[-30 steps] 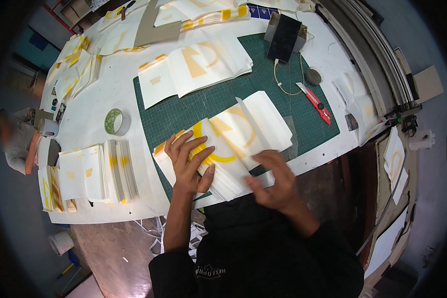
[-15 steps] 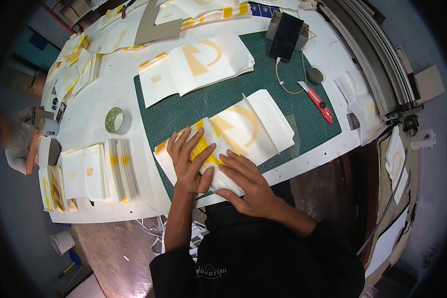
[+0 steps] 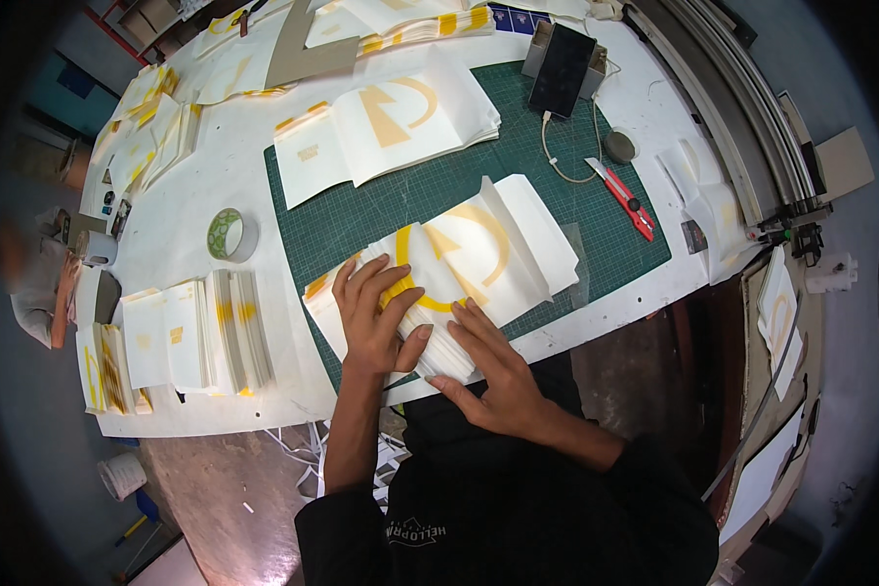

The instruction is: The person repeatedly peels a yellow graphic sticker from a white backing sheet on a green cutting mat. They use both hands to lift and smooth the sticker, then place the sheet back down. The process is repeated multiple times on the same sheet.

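Note:
A stack of folded paper sheets (image 3: 438, 337), white with yellow print, lies at the near edge of the green cutting mat (image 3: 334, 232). Spread fingers of my left hand (image 3: 373, 317) rest flat on its left part, over a yellow band. Against its right side lie the stretched fingers of my right hand (image 3: 498, 381), with the thumb at the near edge. Under and beyond the hands, an opened printed cover (image 3: 474, 239) with a large pale orange shape spreads to the right, its flap standing up along a fold. What lies beneath my palms is hidden.
Farther back on the mat is another open printed cover (image 3: 400, 117). A red utility knife (image 3: 623, 200), a phone (image 3: 563, 70) with a cable and a round dark lid (image 3: 619, 147) sit right. Left are a tape roll (image 3: 231, 236) and standing booklets (image 3: 190, 337). A person (image 3: 39, 283) is far left.
The upper sheet under my hands has shifted, so a curved yellow line now shows between them. Both hands stay nearly in place, the right fingers straighter along the stack's side.

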Demonstrator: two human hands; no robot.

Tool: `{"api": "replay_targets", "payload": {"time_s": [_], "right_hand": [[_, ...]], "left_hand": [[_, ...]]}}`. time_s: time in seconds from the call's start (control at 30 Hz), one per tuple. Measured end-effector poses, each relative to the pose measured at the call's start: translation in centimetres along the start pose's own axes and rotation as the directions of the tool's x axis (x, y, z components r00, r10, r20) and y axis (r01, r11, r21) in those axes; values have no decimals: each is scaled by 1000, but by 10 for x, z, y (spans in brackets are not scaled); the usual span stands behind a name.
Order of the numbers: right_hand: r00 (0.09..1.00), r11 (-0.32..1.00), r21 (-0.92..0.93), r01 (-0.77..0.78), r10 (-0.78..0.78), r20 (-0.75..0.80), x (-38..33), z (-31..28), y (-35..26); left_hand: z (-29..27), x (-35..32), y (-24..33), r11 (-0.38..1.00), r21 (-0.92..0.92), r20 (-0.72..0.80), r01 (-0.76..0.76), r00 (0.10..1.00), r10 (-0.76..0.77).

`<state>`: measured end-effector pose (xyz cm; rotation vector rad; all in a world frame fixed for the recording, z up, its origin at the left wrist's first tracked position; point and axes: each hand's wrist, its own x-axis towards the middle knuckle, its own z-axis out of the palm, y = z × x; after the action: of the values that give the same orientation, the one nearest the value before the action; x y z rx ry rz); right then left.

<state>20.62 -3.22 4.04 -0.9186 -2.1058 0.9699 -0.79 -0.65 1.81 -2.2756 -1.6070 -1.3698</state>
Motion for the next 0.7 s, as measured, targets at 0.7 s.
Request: {"api": "replay_targets", "payload": {"time_s": [0.7], "right_hand": [[978,973,177,-146,169,-121,18,-18,-2]], "left_hand": [[-2,0,1,999,21,-19,-25,999,26]]}}
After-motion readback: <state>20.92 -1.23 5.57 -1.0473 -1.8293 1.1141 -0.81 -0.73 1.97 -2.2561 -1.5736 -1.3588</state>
